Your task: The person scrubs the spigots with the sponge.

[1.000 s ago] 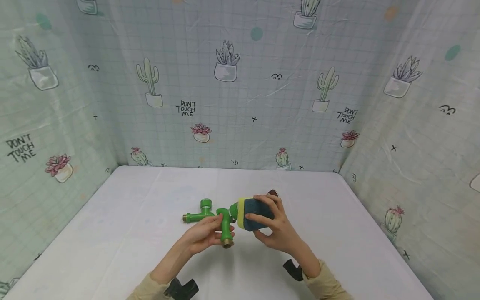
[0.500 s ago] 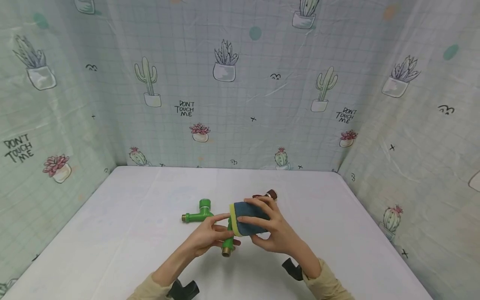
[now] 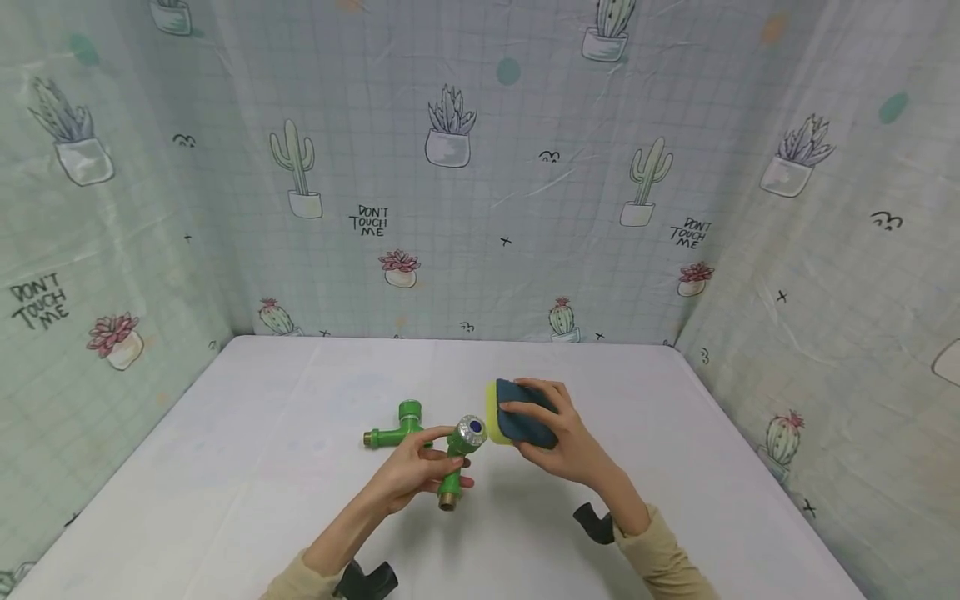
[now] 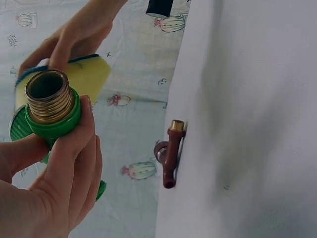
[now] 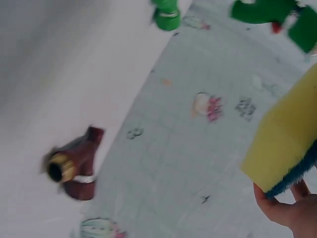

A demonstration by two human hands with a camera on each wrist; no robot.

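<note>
The fingers of my left hand (image 3: 408,477) are curled round a green tap fitting (image 3: 451,482), gripping it off the surface; my index finger reaches up beside its silver end, and the brass threaded mouth (image 4: 48,101) points down toward me. The fingers of my right hand (image 3: 564,439) grip a sponge (image 3: 527,429), spread across its dark blue side with the thumb lower down on the near side, and the yellow side faces left toward the fitting. The sponge sits just beside the silver end; I cannot tell whether they touch. My left forearm slants in from the near left and my right from the near right, both wrists raised, with beige sleeves (image 3: 667,557) pulled back and a black wrist mount (image 3: 367,581) near each cuff. Past my left fingers, a second green fitting (image 3: 396,436) lies on the white surface (image 3: 225,475). A dark red fitting (image 4: 171,156) with a brass end lies on it too, shown by the wrist views. At the far edge and both sides hangs a cactus-print curtain (image 3: 457,292).
</note>
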